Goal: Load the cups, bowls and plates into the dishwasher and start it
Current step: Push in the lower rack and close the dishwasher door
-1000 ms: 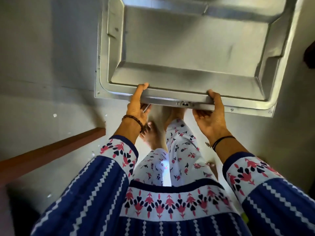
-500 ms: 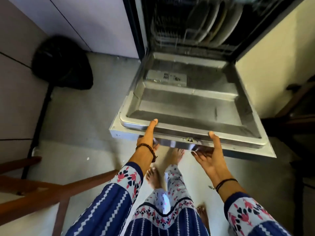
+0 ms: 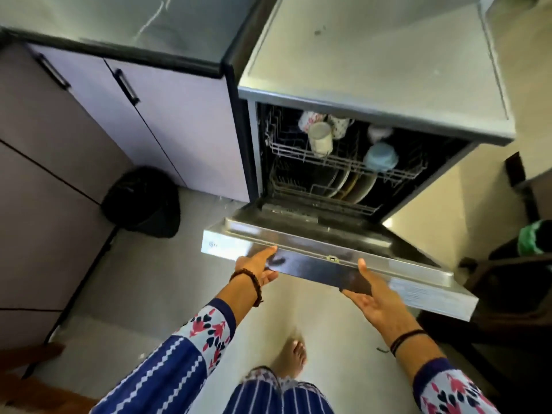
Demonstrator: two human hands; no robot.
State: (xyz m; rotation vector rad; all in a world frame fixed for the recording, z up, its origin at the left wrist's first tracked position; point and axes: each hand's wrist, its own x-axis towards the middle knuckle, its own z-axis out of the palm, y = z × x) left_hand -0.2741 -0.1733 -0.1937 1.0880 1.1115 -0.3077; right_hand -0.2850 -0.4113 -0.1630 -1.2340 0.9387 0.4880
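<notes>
The dishwasher (image 3: 373,70) stands open with its steel door (image 3: 313,243) raised partway off the floor. My left hand (image 3: 258,265) grips the door's front edge near its left end, thumb on top. My right hand (image 3: 373,297) holds the same edge further right, palm against the outer face. In the upper rack sit white cups (image 3: 320,138) and an upturned blue bowl (image 3: 380,156). Several plates (image 3: 349,183) stand on edge in the lower rack.
A black bin bag (image 3: 143,201) sits on the floor left of the dishwasher, below lilac cabinets (image 3: 185,115) and a dark-edged counter (image 3: 119,25). Dark wooden furniture (image 3: 507,279) with a green item (image 3: 534,237) crowds the right. My bare foot (image 3: 294,357) is under the door.
The door has swung up from lying flat to partly raised, both hands lifting its front edge. My view has tilted up, so the racks and the dishwasher's top now show.
</notes>
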